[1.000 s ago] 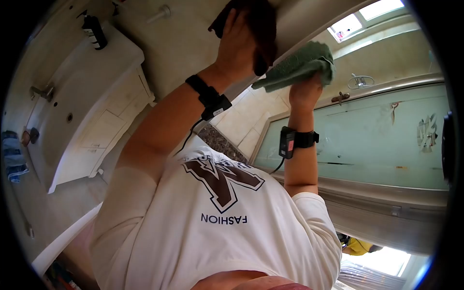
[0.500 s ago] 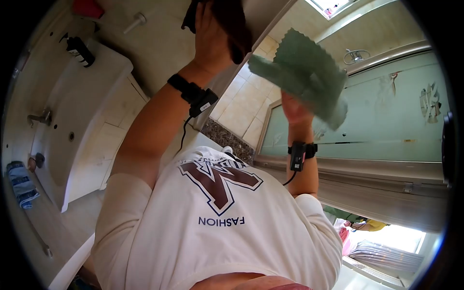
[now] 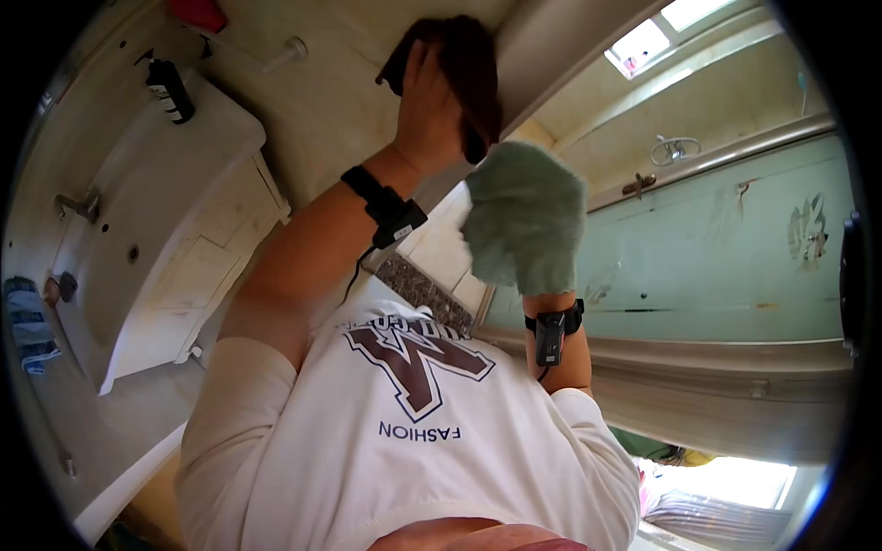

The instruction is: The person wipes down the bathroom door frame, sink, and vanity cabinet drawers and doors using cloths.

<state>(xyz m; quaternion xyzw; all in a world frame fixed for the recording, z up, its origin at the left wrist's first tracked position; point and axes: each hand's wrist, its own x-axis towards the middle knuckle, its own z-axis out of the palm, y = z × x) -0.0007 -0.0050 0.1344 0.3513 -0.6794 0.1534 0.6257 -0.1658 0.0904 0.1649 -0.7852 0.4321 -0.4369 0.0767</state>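
My left hand [image 3: 430, 115] is raised at the top centre, its fingers laid over a dark brown cloth [image 3: 470, 69]. That cloth lies against the pale upright panel edge. To the right and lower, a green cloth [image 3: 525, 216] is held up by my right hand [image 3: 548, 301]. It covers the palm and fingers, so only skin near the wrist shows. A black strap with a small box sits on each wrist.
On the left are a white washbasin [image 3: 175, 202], a black pump bottle [image 3: 170, 92], a tap [image 3: 78, 207] and folded blue cloth [image 3: 32, 321]. Frosted glass [image 3: 717, 239] with a metal frame stands at right, beside a shower mixer [image 3: 675, 149]. A window [image 3: 638, 46] shows above.
The green cloth has turned and moved left, and now hangs in front of my right hand. My left hand stays on the brown cloth; the view has shifted back and forth.
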